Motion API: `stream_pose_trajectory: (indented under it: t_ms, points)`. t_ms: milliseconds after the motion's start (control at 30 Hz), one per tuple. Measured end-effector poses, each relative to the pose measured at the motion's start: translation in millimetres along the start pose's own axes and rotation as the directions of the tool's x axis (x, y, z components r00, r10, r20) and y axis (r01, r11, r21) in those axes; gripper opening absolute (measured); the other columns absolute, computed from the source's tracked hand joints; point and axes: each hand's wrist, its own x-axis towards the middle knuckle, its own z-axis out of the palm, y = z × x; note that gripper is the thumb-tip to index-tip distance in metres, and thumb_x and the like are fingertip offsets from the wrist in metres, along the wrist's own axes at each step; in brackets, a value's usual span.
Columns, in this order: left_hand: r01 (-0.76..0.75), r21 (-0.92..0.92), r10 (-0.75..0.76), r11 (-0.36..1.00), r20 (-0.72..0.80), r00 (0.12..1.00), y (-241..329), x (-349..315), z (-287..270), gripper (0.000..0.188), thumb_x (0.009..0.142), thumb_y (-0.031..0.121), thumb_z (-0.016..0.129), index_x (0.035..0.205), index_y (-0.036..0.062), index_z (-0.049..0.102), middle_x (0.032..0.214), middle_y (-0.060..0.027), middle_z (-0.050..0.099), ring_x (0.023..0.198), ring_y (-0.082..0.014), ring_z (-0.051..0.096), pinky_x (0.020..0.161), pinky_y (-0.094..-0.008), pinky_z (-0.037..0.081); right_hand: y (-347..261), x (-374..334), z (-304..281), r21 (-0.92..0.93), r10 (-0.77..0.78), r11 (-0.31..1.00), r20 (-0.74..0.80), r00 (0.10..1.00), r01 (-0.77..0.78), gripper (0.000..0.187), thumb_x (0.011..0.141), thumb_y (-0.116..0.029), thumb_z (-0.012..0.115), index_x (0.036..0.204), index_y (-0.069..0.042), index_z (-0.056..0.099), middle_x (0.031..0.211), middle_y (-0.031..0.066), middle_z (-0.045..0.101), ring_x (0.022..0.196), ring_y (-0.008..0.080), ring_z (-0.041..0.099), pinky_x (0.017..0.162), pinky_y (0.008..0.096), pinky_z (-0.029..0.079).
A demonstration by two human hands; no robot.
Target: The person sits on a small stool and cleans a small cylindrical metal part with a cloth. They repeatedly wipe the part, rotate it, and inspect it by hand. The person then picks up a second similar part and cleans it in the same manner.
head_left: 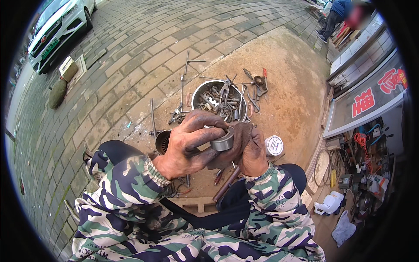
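Observation:
A smooth grey metal ring (pixel 223 143), which looks like a bearing, is pinched between the thumb and fingers of my left hand (pixel 182 146). My right hand (pixel 255 156) grips a dirty brown rag (pixel 241 139) and presses it against the ring's right side. Dark grime coats the fingers of both hands. Cloth and fingers hide part of the ring. Just beyond my hands stands a round metal basin (pixel 194 99) full of pliers, bolts and other loose hand tools.
A T-handled wrench (pixel 188 62) and rods lie left of the basin; a dark hollow cylinder (pixel 163 141) sits nearer. A white-lidded tub (pixel 274 146) stands at right, a brown pipe (pixel 225 187) below. Farther off are a white car (pixel 60 25), a person (pixel 338 12) and a white jug (pixel 329 203).

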Motion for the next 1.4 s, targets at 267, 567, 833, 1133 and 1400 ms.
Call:
stream_pose_trajectory:
  t_ms: [267, 567, 833, 1133, 1400]
  points:
    - [0.061, 0.181, -0.064, 0.982, 0.009, 0.998, 6.4, 4.9, 3.4, 0.039, 0.062, -0.001, 0.072, 0.101, 0.0038, 0.066, 0.112, -0.0104, 0.067, 0.110, -0.0339, 0.060, 0.091, -0.0432, 0.052, -10.4, -2.5, 11.0, -0.596, -0.142, 0.787, 0.077, 0.987, 0.160, 0.051, 0.093, -0.037, 0.073, 0.122, 0.004, 0.062, 0.096, 0.0081, 0.069, 0.084, 0.0141, 0.064, 0.073, 0.0282, 0.052]
    - [0.052, 0.000, -0.052, 0.999, -0.003, 0.999, 4.0, -1.8, 0.1, 0.043, 0.067, -0.002, 0.072, 0.110, 0.0060, 0.072, 0.112, -0.0114, 0.068, 0.103, -0.0311, 0.066, 0.088, -0.0408, 0.055, -7.0, 2.2, -4.3, -0.308, -0.110, 0.948, -0.087, 0.990, 0.078, 0.035, 0.101, -0.028, 0.065, 0.112, 0.005, 0.068, 0.095, 0.0057, 0.073, 0.078, 0.0120, 0.066, 0.070, 0.0246, 0.051]
    - [0.129, 0.043, -0.128, 0.991, -0.039, 0.991, 4.4, 3.1, -1.4, 0.039, 0.077, -0.005, 0.073, 0.114, 0.0081, 0.072, 0.119, -0.0143, 0.062, 0.103, -0.0262, 0.067, 0.087, -0.0355, 0.055, -5.8, -0.3, -5.3, 0.097, 0.141, 0.984, 0.100, 0.985, -0.151, 0.045, 0.097, -0.033, 0.068, 0.121, 0.005, 0.062, 0.101, 0.0071, 0.071, 0.088, 0.0116, 0.067, 0.079, 0.0253, 0.055]
    - [0.655, -0.666, -0.596, 0.356, 0.378, 0.709, 2.7, 4.8, -10.3, 0.047, 0.094, 0.001, 0.059, 0.139, -0.0019, 0.051, 0.128, -0.0118, 0.063, 0.111, -0.0172, 0.060, 0.095, -0.0322, 0.051, -5.9, 1.2, -8.7, -0.374, -0.151, 0.920, -0.057, 0.987, 0.120, 0.048, 0.098, -0.036, 0.067, 0.120, 0.006, 0.064, 0.100, 0.0065, 0.071, 0.087, 0.0108, 0.063, 0.079, 0.0255, 0.050]
    - [0.669, -0.579, -0.659, 0.466, 0.278, 0.699, 1.1, -0.1, -2.6, 0.046, 0.089, 0.006, 0.072, 0.131, -0.0038, 0.056, 0.121, -0.0080, 0.066, 0.105, -0.0148, 0.062, 0.091, -0.0313, 0.053, -7.3, 2.9, -2.9, -0.397, -0.083, 0.915, -0.013, 0.996, 0.071, 0.053, 0.095, -0.039, 0.071, 0.123, 0.004, 0.062, 0.096, 0.0066, 0.071, 0.084, 0.0122, 0.064, 0.073, 0.0262, 0.052]
